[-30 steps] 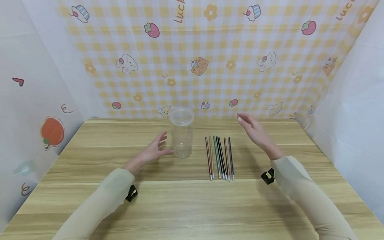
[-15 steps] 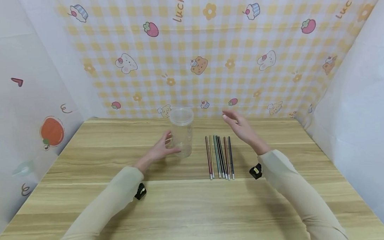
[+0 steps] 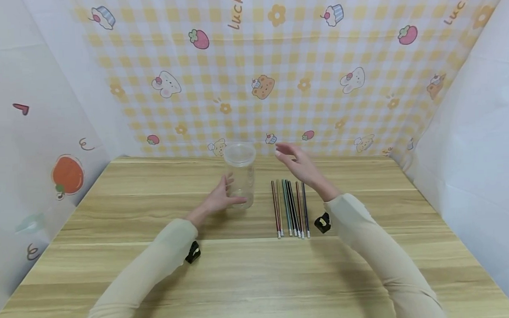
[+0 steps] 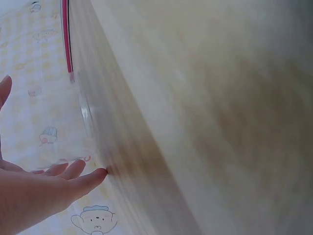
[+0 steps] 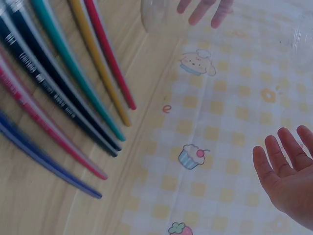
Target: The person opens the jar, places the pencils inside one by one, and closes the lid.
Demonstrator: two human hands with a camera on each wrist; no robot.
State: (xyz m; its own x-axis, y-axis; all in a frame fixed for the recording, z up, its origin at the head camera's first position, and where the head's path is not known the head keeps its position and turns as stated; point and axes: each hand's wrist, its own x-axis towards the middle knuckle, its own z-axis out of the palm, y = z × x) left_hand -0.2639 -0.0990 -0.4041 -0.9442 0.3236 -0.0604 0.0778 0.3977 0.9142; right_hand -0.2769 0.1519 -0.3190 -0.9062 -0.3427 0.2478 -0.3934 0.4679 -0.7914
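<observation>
A tall transparent jar (image 3: 242, 176) stands upright on the table, its lip thicker than its wall. My left hand (image 3: 218, 198) is at its left side, thumb towards the front and fingers towards the back; the left wrist view shows those fingers (image 4: 88, 182) fairly straight, and I cannot tell whether they touch the jar. A row of several pencils (image 3: 291, 209) in red, yellow, teal, black and blue lies right of the jar, eraser ends towards me. Above their far ends my right hand (image 3: 303, 165) hovers with bent, relaxed fingers, holding nothing.
The wooden table (image 3: 250, 281) meets a yellow checked cloth (image 3: 218, 90) at its back edge. White sheets (image 3: 472, 137) hang at both sides. A small black wrist device (image 3: 322, 223) shows under the right sleeve, another (image 3: 193, 253) under the left.
My left hand has moved right, so that thumb and fingers now lie about the jar. My right hand has come left, from beyond the pencils towards the jar. Jar and pencils stay put.
</observation>
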